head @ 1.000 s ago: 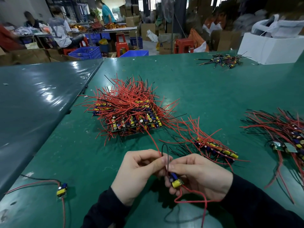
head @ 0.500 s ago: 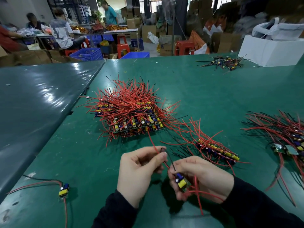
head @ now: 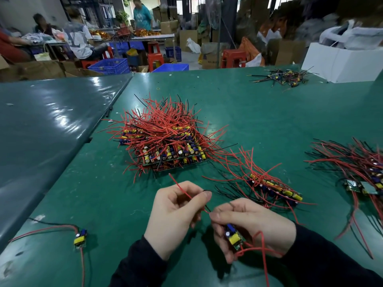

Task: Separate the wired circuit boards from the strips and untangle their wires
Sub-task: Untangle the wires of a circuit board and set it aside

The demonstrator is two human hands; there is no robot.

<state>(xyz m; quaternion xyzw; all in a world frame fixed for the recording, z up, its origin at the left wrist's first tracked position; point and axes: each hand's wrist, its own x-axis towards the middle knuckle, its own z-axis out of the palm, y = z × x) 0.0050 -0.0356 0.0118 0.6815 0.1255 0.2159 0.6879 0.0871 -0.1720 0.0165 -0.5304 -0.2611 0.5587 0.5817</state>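
Green tabletop (head: 259, 112) across most of the frame, a second darker one at left; cartons, blue crates and red stools along the top, with people seated and standing at upper left. White box (head: 339, 63) at upper right, a small wire bundle (head: 284, 76) just left of it.

Centre frame: big pile (head: 165, 139) of red and black wires over stacked strips of boards with yellow and blue parts. Right of it, lower: one strip (head: 275, 189) lying flat, red wires fanning up and left. Far right edge: another heap (head: 360, 168) of wired boards. Lower left: single board (head: 80, 239) lying alone, red and black leads trailing left.

Bottom centre, above the tabletop: left hand (head: 176, 216), thumb and forefinger pinching a red wire (head: 182, 188) and a black one, the red end sticking up and left. Right hand (head: 252, 226) just beside it, fingers (head: 219, 216) curled round a small board (head: 233, 237) with a yellow part and blue part; red leads looping below the palm. Both wires running from the left pinch to the held board. Dark sleeves on both arms.
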